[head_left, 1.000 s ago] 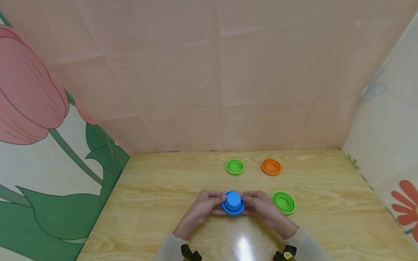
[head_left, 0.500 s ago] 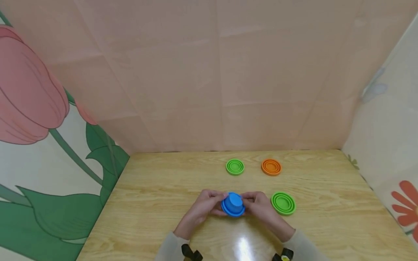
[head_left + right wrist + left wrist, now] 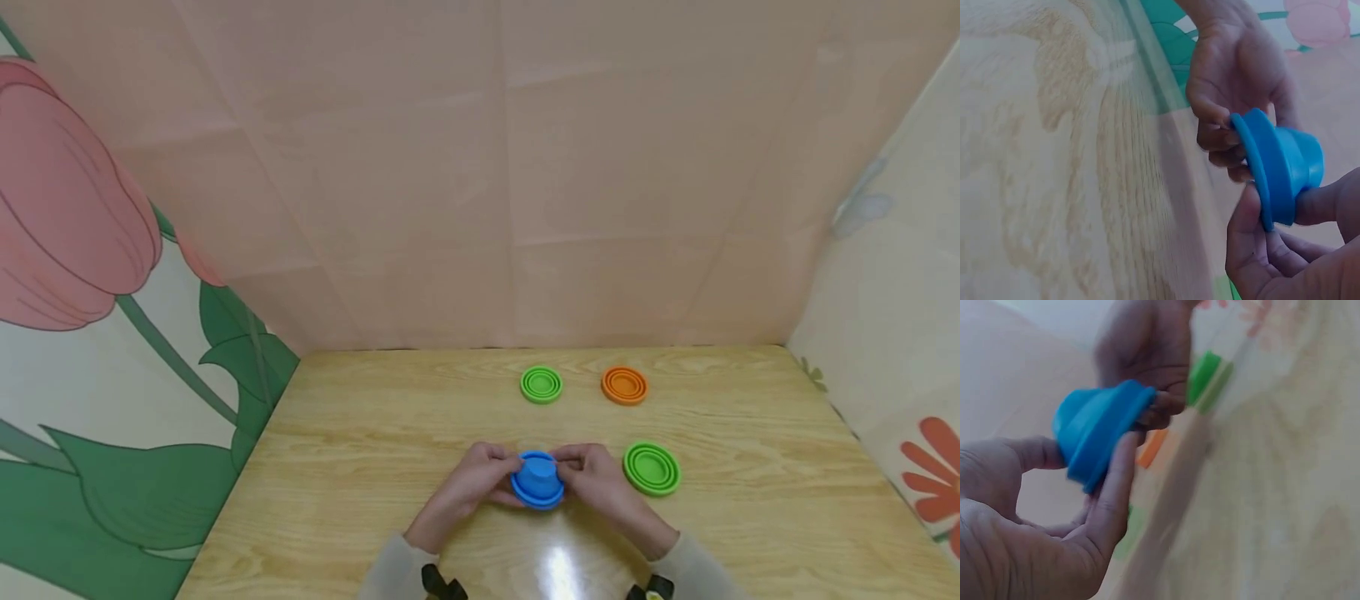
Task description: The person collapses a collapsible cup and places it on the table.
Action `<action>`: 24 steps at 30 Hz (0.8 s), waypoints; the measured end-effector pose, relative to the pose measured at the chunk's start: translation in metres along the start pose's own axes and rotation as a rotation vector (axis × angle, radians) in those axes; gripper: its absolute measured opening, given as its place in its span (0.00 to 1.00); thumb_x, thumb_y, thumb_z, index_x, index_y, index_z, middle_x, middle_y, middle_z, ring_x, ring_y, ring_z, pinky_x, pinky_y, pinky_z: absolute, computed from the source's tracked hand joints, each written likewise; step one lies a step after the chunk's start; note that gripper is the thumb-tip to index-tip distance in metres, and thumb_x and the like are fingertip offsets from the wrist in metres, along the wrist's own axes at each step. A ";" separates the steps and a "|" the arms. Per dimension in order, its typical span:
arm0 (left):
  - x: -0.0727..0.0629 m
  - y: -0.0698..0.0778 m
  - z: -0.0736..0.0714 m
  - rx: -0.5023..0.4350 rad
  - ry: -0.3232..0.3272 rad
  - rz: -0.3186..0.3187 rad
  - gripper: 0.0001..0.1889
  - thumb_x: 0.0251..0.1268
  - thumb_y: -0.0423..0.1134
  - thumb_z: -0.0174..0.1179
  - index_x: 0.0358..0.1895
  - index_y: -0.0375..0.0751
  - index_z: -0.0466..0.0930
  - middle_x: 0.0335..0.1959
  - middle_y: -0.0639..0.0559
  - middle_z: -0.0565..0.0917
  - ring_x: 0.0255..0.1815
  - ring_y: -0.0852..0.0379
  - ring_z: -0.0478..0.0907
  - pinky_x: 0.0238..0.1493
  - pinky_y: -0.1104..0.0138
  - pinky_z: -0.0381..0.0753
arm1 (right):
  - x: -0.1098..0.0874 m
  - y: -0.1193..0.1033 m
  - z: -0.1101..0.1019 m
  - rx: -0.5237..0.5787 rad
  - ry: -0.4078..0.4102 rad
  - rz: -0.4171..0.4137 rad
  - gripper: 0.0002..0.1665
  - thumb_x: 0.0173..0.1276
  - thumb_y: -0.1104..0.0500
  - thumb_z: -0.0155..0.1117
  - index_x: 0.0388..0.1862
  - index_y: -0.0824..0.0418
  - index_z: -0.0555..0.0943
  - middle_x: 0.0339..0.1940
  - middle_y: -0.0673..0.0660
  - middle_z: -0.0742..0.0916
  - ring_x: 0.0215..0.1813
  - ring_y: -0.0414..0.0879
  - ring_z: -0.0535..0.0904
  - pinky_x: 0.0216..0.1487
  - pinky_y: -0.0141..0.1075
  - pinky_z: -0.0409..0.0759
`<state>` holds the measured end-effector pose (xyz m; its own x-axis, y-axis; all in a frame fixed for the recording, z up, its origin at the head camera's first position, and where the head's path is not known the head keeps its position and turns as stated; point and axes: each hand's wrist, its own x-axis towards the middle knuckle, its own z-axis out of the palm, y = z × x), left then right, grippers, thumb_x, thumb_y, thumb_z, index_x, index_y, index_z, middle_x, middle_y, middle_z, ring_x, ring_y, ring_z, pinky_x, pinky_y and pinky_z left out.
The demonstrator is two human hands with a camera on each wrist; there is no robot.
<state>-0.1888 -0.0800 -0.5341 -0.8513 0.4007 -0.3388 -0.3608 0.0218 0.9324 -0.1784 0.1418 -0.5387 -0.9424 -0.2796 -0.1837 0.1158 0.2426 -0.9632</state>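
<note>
Between both hands is a blue collapsible silicone cup (image 3: 538, 479), its narrow base up and its wide rim down, with stepped rings along the wall. My left hand (image 3: 474, 481) pinches it on the left, thumb on the upper wall and fingers under the rim. On the opposite side my right hand (image 3: 596, 482) grips it the same way. In the left wrist view the blue cup (image 3: 1100, 431) is tilted, held above the table. From the right wrist view the right thumb presses the cup's wall (image 3: 1282, 169) while fingers stay at the rim.
A flattened green cup (image 3: 651, 468) lies just right of my right hand. Farther back lie a smaller green one (image 3: 541, 384) and an orange one (image 3: 624, 385), both flat. The wooden table (image 3: 375, 408) meets a pink backdrop (image 3: 405, 250) behind.
The blue cup has come slightly toward me and tilted; its raised base looks shorter in the head view. Both hands keep hold of it with small finger shifts. The flat cups stay put.
</note>
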 end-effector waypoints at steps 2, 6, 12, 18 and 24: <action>0.000 -0.001 0.001 -0.005 0.011 0.012 0.10 0.75 0.33 0.60 0.45 0.26 0.84 0.39 0.46 0.86 0.35 0.56 0.89 0.39 0.58 0.95 | 0.000 -0.001 0.000 -0.007 -0.001 -0.011 0.21 0.74 0.68 0.58 0.60 0.82 0.79 0.49 0.69 0.91 0.41 0.38 0.87 0.35 0.30 0.88; -0.001 -0.002 -0.001 -0.002 0.042 0.043 0.10 0.74 0.32 0.60 0.49 0.26 0.84 0.40 0.43 0.89 0.35 0.55 0.89 0.38 0.59 0.95 | 0.000 -0.001 -0.001 0.045 -0.022 -0.010 0.23 0.75 0.66 0.58 0.61 0.83 0.77 0.52 0.70 0.90 0.43 0.38 0.88 0.40 0.30 0.90; 0.000 -0.002 -0.007 0.034 0.093 0.079 0.13 0.71 0.31 0.62 0.52 0.25 0.82 0.40 0.39 0.91 0.35 0.54 0.90 0.37 0.59 0.95 | -0.002 -0.003 -0.008 0.246 -0.168 0.051 0.31 0.80 0.61 0.58 0.70 0.84 0.69 0.59 0.65 0.88 0.49 0.41 0.88 0.52 0.34 0.92; 0.001 -0.002 -0.009 0.079 0.141 0.091 0.13 0.72 0.31 0.61 0.54 0.25 0.81 0.42 0.38 0.90 0.36 0.53 0.90 0.38 0.60 0.95 | 0.000 -0.006 -0.016 0.337 -0.264 0.050 0.35 0.77 0.60 0.62 0.73 0.82 0.67 0.62 0.62 0.87 0.56 0.44 0.88 0.61 0.38 0.90; -0.002 -0.002 -0.007 0.143 0.173 0.100 0.15 0.72 0.32 0.61 0.56 0.26 0.82 0.44 0.40 0.89 0.37 0.55 0.89 0.37 0.61 0.95 | 0.002 -0.005 -0.011 0.325 -0.259 0.048 0.35 0.76 0.63 0.64 0.72 0.83 0.66 0.58 0.60 0.88 0.54 0.43 0.88 0.60 0.39 0.90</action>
<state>-0.1893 -0.0873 -0.5366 -0.9371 0.2445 -0.2492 -0.2246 0.1240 0.9665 -0.1840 0.1504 -0.5323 -0.8285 -0.5093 -0.2329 0.2893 -0.0331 -0.9567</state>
